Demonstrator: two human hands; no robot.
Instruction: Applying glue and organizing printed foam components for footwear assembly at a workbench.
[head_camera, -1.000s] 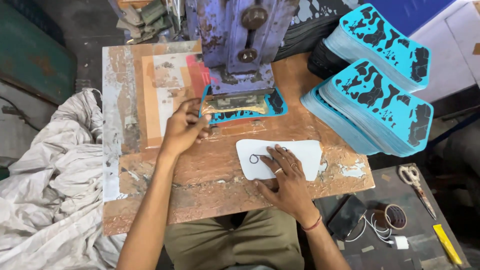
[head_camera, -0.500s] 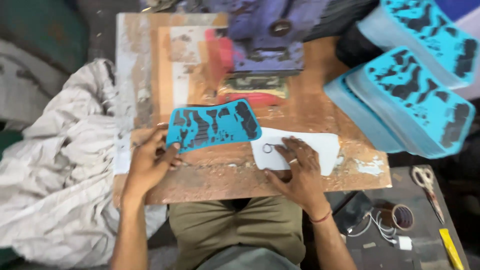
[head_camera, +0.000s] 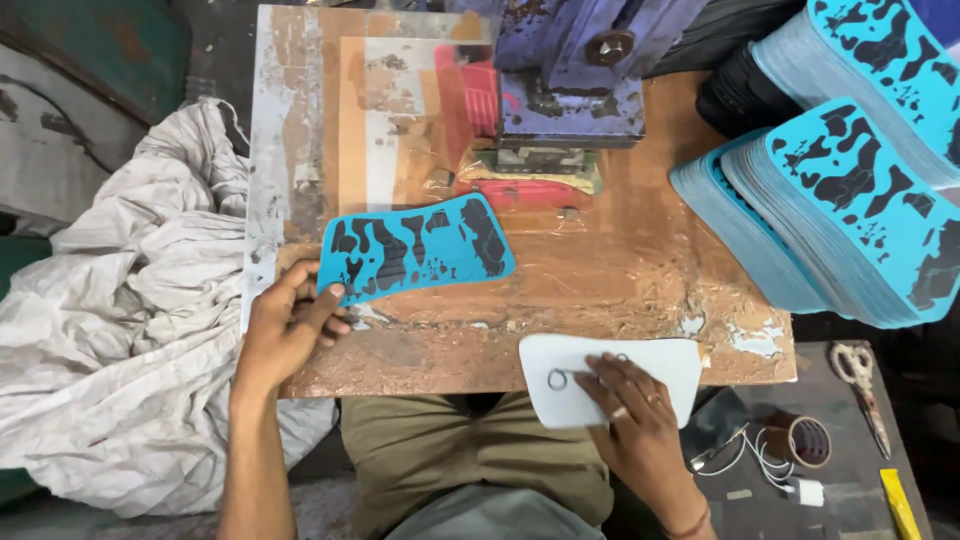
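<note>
Blue patterned sole sheet (head_camera: 415, 248) is pinched at its left end by left hand (head_camera: 285, 330), flat on worn brown workbench (head_camera: 600, 290). White template (head_camera: 610, 378) is pressed at the bench's near edge under right hand (head_camera: 635, 420), fingers spread. Blue press (head_camera: 575, 70) is mounted behind; stacked sheets (head_camera: 830, 200) at right, grey sacking (head_camera: 120, 330) at left.

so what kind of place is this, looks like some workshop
Probably a small workshop making shoe insoles or sandal soles. A blue press machine stands on the worn wooden bench, stacks of blue patterned sole-shaped sheets sit beside it, and the left hand holds one such sheet.

Small workshop, worn workbench (head_camera: 620, 300), blue press machine (head_camera: 575, 70), stacked printed sheets (head_camera: 850, 200)
</note>
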